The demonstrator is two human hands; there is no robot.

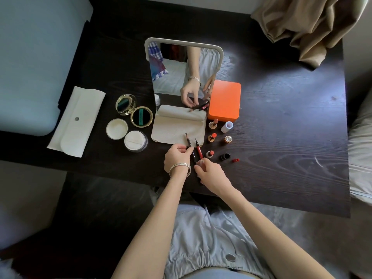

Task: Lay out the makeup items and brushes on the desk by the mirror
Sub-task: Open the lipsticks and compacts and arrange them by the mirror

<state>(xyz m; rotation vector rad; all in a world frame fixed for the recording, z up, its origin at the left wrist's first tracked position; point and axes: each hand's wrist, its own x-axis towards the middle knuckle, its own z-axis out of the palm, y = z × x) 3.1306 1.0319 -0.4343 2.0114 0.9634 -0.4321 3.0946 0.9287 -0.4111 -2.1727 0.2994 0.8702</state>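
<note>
2 uncapped pencils [189, 142] lie side by side at the mirror's [182, 71] base; 3 open lipsticks [212, 137] stand just right.

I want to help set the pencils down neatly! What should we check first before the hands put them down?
1. Left hand pinches the dark pencil: ok.
2. Right hand holds the red liner pen: ok.
3. Pencil and pen tips lie over the beige mirror base, not on bare desk: ok.
4. Space to the right: an open lipstick stands close beside the pen, easy to knock: not ok.
5. Pen cap on or off: tips look bare, cap in the right hand unclear: cannot tell.
</note>
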